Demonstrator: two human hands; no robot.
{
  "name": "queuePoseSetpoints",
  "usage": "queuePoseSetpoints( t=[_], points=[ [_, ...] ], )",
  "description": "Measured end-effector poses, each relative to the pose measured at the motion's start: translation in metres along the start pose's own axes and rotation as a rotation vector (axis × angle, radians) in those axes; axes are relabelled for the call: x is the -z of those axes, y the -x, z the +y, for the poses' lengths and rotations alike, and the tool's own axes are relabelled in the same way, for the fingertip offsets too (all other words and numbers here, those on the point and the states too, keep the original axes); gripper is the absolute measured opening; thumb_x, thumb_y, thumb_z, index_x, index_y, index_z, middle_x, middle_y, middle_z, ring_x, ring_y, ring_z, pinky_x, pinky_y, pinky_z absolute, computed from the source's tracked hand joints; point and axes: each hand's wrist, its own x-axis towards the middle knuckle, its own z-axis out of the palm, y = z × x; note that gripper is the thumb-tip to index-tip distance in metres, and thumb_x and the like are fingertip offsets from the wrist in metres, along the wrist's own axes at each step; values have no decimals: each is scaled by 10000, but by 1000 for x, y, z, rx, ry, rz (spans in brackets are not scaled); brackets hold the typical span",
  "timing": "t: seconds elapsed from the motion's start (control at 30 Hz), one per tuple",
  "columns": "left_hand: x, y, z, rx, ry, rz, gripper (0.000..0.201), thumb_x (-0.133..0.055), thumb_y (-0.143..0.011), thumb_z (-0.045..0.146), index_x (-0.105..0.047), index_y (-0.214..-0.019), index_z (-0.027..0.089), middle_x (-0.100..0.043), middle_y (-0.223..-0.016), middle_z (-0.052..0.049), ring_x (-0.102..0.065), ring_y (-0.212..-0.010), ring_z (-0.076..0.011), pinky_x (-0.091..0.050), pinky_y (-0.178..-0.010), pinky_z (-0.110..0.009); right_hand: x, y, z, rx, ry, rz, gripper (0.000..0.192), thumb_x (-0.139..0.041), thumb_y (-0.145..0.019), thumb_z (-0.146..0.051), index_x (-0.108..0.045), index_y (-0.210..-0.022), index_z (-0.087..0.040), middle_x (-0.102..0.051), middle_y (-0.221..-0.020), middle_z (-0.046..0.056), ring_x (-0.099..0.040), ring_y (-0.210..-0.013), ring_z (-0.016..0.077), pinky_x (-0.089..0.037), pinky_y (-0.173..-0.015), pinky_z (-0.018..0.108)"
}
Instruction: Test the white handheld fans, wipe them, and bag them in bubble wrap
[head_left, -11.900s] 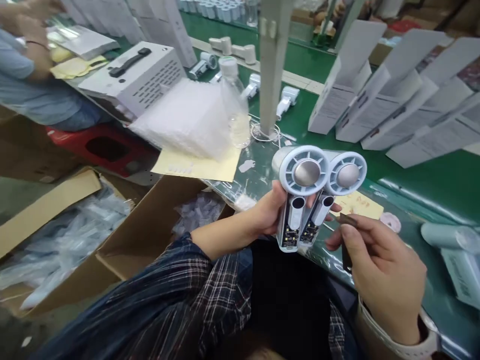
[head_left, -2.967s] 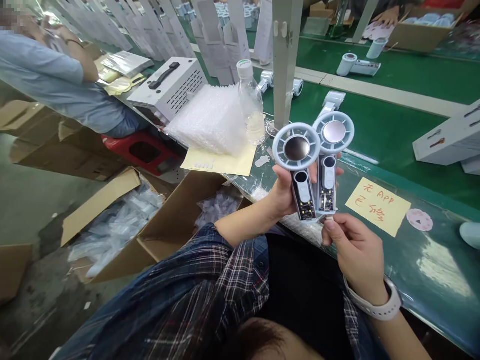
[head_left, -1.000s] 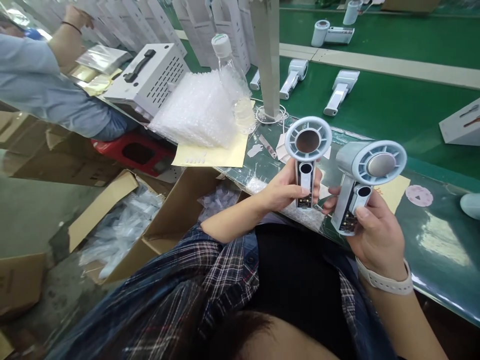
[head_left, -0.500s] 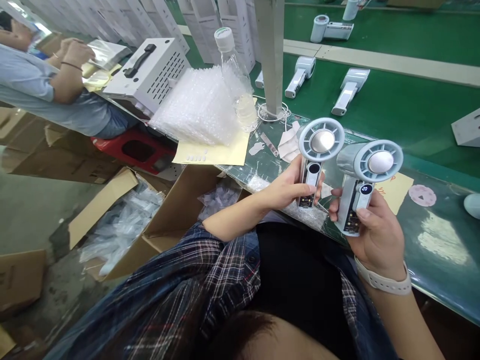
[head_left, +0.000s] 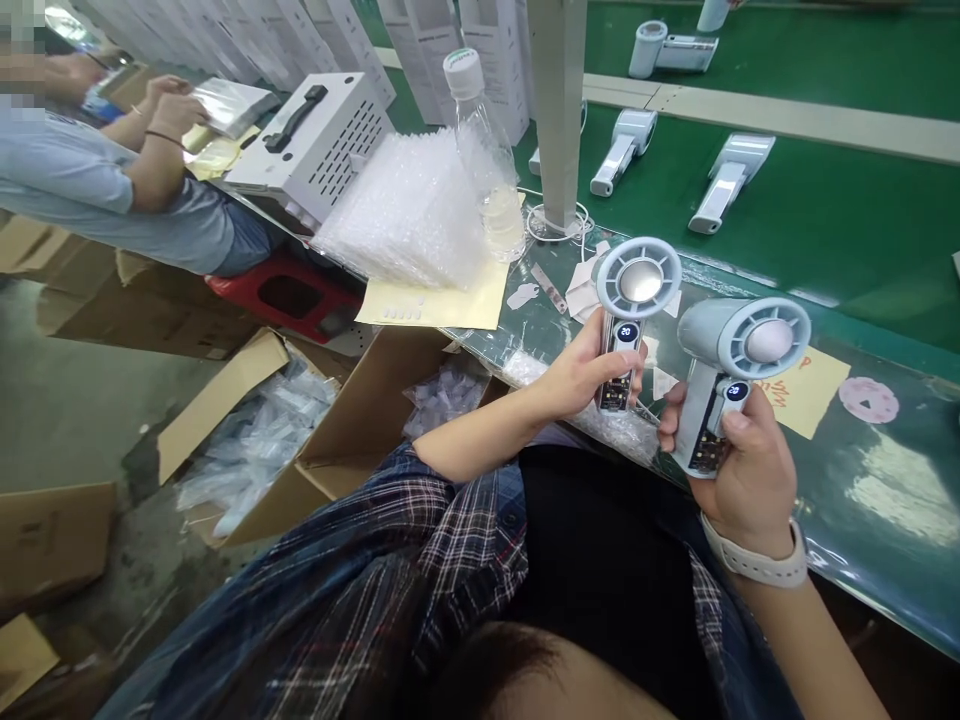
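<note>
My left hand [head_left: 581, 372] grips left fan [head_left: 628, 318], right hand [head_left: 742, 470] grips right fan [head_left: 726, 375]; both displays lit, testing them; next prob compare readouts.

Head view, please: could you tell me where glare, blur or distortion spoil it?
Head view: overhead light glares on the glossy green table; a co-worker's face is blurred out; edges bow from the wide lens; both fans, in left hand and right hand, are sharp.
</note>
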Motion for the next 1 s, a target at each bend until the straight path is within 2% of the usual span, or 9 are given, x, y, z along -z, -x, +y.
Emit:
queuePoseSetpoints(
  t=[0.1,0.27,0.47,0.57,0.8,0.9,1.0],
  points=[
    [3,2,-1,-14,-75,-43,706,-884,-809,625,-421,-1197,260,-621,-937,29,-645,-706,-149,-533,-656,-330,-3,-1,2,-11,-1,-26,414,-883,-806,-490,-661,-1071,-262,-763,-946,39,-687,-669,196,-550,-523,303],
    [8,-1,-8,-28,-97,-43,652,-834,-877,637,-417,-1204,256,-634,-858,37,-647,-686,-164,-546,-665,-339,-5,-4,2,17,18,34,400,-873,-817,-495,-645,-1043,-256,-768,-963,43,-687,-678,193,-551,-551,310],
    [9,-4,-9,-62,-57,-85,637,-852,-874,594,-432,-1206,249,-637,-1052,3,-661,-744,-144,-581,-697,-336,0,-4,5,118,32,30,380,-770,-870,-525,-620,-1109,-270,-768,-1030,59,-711,-746,223,-571,-601,352],
    [6,-4,-7,-65,-72,-86,658,-842,-860,636,-436,-1203,247,-630,-1052,-7,-660,-761,-158,-582,-709,-350,0,-4,5,132,45,12,307,-756,-905,-474,-620,-1079,-261,-756,-981,49,-683,-698,206,-528,-560,328],
    [7,-4,-4,-92,-145,-69,654,-825,-878,657,-420,-1180,240,-677,-1166,-62,-722,-788,-178,-593,-730,-356,-6,-8,-3,144,12,53,305,-784,-794,-409,-680,-1041,-265,-764,-867,41,-662,-595,223,-517,-468,329],
    [8,-3,0,-88,-209,-52,652,-831,-891,652,-418,-1173,232,-705,-1124,-68,-769,-814,-197,-597,-762,-354,-3,-11,-2,115,-29,58,296,-782,-790,-435,-727,-1022,-260,-767,-862,41,-655,-589,213,-504,-450,309],
    [8,-3,2,-31,-198,-54,726,-850,-868,666,-377,-1218,242,-737,-1097,-79,-757,-714,-187,-589,-692,-346,2,-13,-1,46,-101,26,406,-802,-831,-604,-775,-1034,-253,-764,-854,53,-650,-585,206,-525,-462,317]
  ],
)
